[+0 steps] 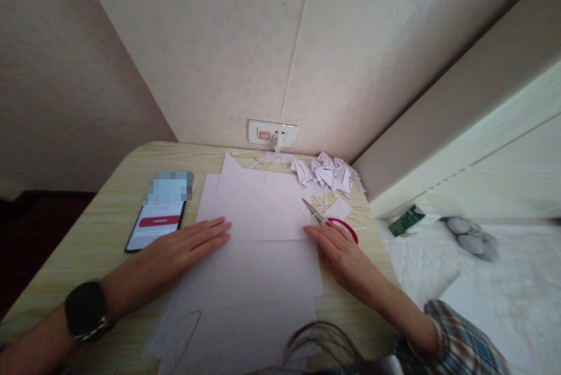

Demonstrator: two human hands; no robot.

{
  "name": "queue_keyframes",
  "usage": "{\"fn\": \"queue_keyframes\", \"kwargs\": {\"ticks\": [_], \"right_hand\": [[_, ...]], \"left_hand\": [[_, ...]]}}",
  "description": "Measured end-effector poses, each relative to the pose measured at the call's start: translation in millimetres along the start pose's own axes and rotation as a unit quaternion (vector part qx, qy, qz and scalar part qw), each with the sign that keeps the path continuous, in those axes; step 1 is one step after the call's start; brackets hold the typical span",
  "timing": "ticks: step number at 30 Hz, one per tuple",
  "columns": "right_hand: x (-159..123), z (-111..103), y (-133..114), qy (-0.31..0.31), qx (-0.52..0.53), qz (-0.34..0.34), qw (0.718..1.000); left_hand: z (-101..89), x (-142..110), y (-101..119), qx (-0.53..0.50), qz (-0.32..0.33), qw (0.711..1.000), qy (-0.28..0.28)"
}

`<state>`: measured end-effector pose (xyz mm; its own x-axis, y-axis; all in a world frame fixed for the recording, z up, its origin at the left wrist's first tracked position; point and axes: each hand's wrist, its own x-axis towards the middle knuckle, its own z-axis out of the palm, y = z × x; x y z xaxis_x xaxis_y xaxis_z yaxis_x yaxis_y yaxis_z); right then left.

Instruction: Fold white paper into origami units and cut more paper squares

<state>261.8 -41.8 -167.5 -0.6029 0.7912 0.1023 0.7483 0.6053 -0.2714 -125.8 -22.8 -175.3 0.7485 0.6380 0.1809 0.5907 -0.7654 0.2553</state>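
A white sheet of paper (267, 205) lies across the upper part of a pile of white paper sheets (263, 275), its near edge running between my hands. My left hand (193, 246), with a black watch on the wrist, rests with fingers stretched out on the sheet's left side. At the sheet's near right corner, my right hand (339, 252) lies with extended fingers, the index fingertip touching the paper. My right thumb is hidden. Just beyond that hand are red-handled scissors (344, 228), their blades pointing away to the left.
Folded white paper pieces (326, 172) are heaped at the back right, with paper strips and scraps nearby. A phone (160, 217) lies on the left of the wooden table (109, 211). A wall socket (272, 133) holds a white plug. Beside the table is a white quilted surface (421, 258).
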Motion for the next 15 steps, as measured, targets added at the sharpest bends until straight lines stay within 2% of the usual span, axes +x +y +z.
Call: {"fn": "queue_keyframes", "kwargs": {"ticks": [15], "right_hand": [[7,-4,-11,0.071,0.058,0.024,0.996]], "left_hand": [[6.7,-9,-6,-0.023,-0.03,0.999,-0.002]]}}
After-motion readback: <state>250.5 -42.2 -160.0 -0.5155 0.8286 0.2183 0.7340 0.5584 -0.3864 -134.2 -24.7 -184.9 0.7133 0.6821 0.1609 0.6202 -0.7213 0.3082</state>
